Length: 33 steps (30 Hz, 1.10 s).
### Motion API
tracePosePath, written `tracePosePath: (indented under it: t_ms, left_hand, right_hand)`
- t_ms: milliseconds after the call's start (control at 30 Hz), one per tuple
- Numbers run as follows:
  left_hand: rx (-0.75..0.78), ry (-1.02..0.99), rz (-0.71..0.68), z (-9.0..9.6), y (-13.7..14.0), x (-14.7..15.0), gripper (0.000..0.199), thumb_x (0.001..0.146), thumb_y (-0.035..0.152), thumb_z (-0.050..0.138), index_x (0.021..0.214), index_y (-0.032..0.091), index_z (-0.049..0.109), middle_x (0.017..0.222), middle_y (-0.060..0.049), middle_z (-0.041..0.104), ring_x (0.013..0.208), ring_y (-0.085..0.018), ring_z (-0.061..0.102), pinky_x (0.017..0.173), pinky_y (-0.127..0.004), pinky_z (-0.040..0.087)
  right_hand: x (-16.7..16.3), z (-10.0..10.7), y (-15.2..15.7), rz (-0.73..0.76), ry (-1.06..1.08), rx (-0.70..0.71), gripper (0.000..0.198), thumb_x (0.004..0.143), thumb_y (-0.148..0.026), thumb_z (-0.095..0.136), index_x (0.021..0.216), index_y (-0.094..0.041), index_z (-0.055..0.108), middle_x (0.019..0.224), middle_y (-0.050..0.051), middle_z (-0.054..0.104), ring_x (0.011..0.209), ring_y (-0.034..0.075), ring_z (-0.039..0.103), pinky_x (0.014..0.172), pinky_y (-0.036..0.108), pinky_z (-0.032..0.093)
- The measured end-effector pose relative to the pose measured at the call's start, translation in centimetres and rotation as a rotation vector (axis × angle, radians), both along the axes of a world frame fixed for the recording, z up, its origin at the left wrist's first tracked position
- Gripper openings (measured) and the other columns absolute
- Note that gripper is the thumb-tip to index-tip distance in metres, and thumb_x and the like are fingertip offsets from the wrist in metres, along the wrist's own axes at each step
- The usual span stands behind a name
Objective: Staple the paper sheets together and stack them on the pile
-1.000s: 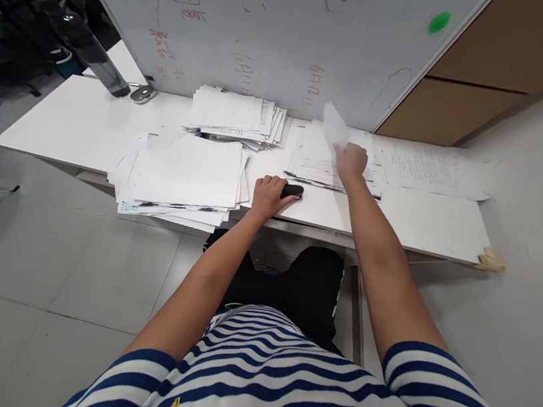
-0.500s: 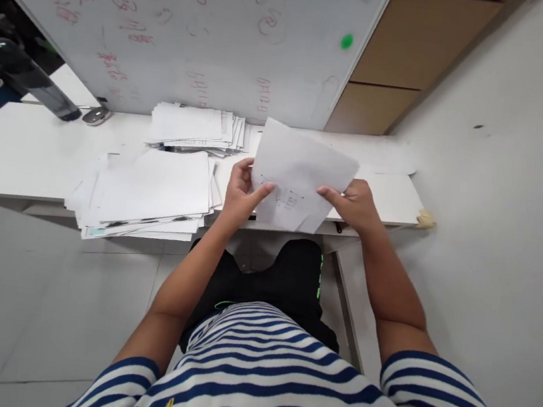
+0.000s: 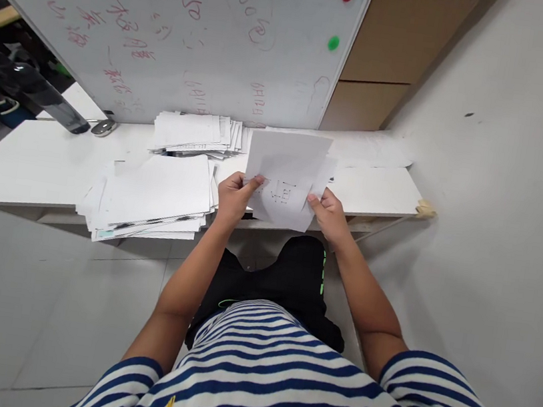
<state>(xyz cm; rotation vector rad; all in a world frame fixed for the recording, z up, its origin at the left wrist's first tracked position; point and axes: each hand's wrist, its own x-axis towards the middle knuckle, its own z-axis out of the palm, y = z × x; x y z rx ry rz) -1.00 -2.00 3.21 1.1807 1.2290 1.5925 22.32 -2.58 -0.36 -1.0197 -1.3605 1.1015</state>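
Several white paper sheets [image 3: 290, 159] are held upright above the desk's front edge, with small dark marks on the front one. My left hand [image 3: 235, 197] is closed on their left edge, thumb on the front and fingers behind. My right hand [image 3: 329, 216] pinches the lower right side the same way. The sheets at the back stick out a little on the right. To the left lies a large, uneven paper stack [image 3: 160, 188] overhanging the desk's edge. A smaller paper stack [image 3: 188, 132] lies behind it.
A whiteboard [image 3: 174, 35] with red writing and round magnets stands along the back of the white desk [image 3: 30, 159]. A dark bottle [image 3: 50, 102] and a computer mouse [image 3: 103, 127] are at the left. Cardboard boxes [image 3: 378, 50] and a wall [image 3: 495, 194] bound the right side.
The held sheets have turned from tilted to nearly straight. My right hand has moved inward to the left, closer to my left hand. Both hands still grip the paper.
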Motion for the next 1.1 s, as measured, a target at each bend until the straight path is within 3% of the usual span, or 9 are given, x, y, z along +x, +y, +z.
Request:
tracePosePath:
  t_ms: [133, 267, 400, 500, 667, 733, 833, 1000, 1100]
  left_hand:
    - [-0.013, 0.051, -0.053, 0.4, 0.1, 0.1, 0.038, 0.074, 0.052, 0.079, 0.068, 0.019, 0.061, 0.063, 0.003, 0.055, 0.062, -0.010, 0.052, 0.057, -0.024, 0.041]
    - [-0.021, 0.105, -0.195, 0.3, 0.6, 0.5, 0.035, 0.075, 0.047, 0.080, 0.094, 0.021, 0.068, 0.092, -0.002, 0.070, 0.085, -0.016, 0.065, 0.075, -0.027, 0.051]
    - [0.003, 0.096, -0.125, -0.3, 1.6, 1.3, 0.038, 0.076, 0.045, 0.079, 0.100, 0.021, 0.064, 0.100, -0.005, 0.071, 0.094, -0.018, 0.066, 0.082, -0.030, 0.053]
    - [0.036, 0.111, -0.078, -0.4, 2.3, 1.8, 0.039, 0.075, 0.044, 0.081, 0.099, 0.020, 0.063, 0.098, -0.005, 0.070, 0.095, -0.019, 0.066, 0.083, -0.030, 0.053]
    - [0.085, 0.065, -0.207, 0.4, 2.4, 1.9, 0.047, 0.072, 0.046, 0.083, 0.108, 0.021, 0.065, 0.107, -0.007, 0.071, 0.105, -0.023, 0.067, 0.090, -0.034, 0.052]
    - [0.073, 0.043, -0.288, 0.0, 2.8, 1.8, 0.049, 0.073, 0.047, 0.082, 0.112, 0.021, 0.067, 0.113, -0.009, 0.072, 0.108, -0.025, 0.067, 0.093, -0.037, 0.052]
    - [-0.005, 0.021, -0.357, -2.3, 4.1, 1.7, 0.042, 0.075, 0.049, 0.079, 0.102, 0.017, 0.073, 0.108, -0.010, 0.075, 0.104, -0.026, 0.068, 0.093, -0.039, 0.052]
    - [-0.124, 0.008, -0.231, -6.7, 5.2, 1.8, 0.036, 0.072, 0.047, 0.080, 0.089, 0.016, 0.077, 0.094, -0.006, 0.077, 0.097, -0.025, 0.069, 0.094, -0.040, 0.051]
    - [-0.089, -0.024, -0.179, -7.5, 4.8, 1.7, 0.037, 0.073, 0.048, 0.078, 0.094, 0.017, 0.077, 0.099, -0.006, 0.077, 0.102, -0.025, 0.068, 0.097, -0.040, 0.050]
  right_hand:
    - [-0.3, 0.8, 0.1, -0.086, -0.013, 0.066, 0.052, 0.089, -0.064, 0.059, 0.124, -0.025, 0.063, 0.122, 0.007, 0.071, 0.119, 0.026, 0.064, 0.104, 0.045, 0.051]
    - [-0.9, 2.7, 0.2, -0.175, -0.006, 0.184, 0.053, 0.092, -0.066, 0.051, 0.127, -0.028, 0.061, 0.130, 0.007, 0.067, 0.128, 0.025, 0.058, 0.113, 0.045, 0.045]
    - [-1.7, 3.8, 0.6, -0.195, -0.050, 0.194, 0.056, 0.094, -0.070, 0.041, 0.125, -0.028, 0.061, 0.127, 0.007, 0.067, 0.128, 0.025, 0.058, 0.113, 0.044, 0.045]
    - [-2.0, 4.5, 1.2, -0.174, -0.067, 0.183, 0.059, 0.090, -0.072, 0.047, 0.125, -0.026, 0.059, 0.122, 0.008, 0.068, 0.121, 0.025, 0.061, 0.107, 0.044, 0.050]
    - [-1.9, 5.5, 1.9, -0.199, -0.101, 0.251, 0.063, 0.086, -0.071, 0.057, 0.130, -0.027, 0.054, 0.121, 0.008, 0.068, 0.117, 0.025, 0.063, 0.101, 0.041, 0.053]
    - [-2.1, 5.0, 2.3, -0.187, -0.069, 0.250, 0.062, 0.085, -0.069, 0.059, 0.131, -0.027, 0.053, 0.122, 0.007, 0.068, 0.118, 0.024, 0.063, 0.100, 0.040, 0.054]
    - [-3.0, 2.3, 3.2, -0.155, 0.034, 0.185, 0.065, 0.079, -0.069, 0.066, 0.128, -0.026, 0.057, 0.122, 0.008, 0.069, 0.117, 0.024, 0.064, 0.100, 0.040, 0.054]
    - [-4.4, -2.7, 4.8, -0.173, 0.150, -0.069, 0.063, 0.071, -0.069, 0.071, 0.108, -0.018, 0.068, 0.105, 0.010, 0.074, 0.107, 0.027, 0.067, 0.098, 0.045, 0.053]
    - [-4.4, -3.3, 4.8, -0.211, 0.158, -0.037, 0.055, 0.074, -0.065, 0.071, 0.103, -0.019, 0.071, 0.104, 0.008, 0.075, 0.109, 0.026, 0.067, 0.100, 0.044, 0.051]
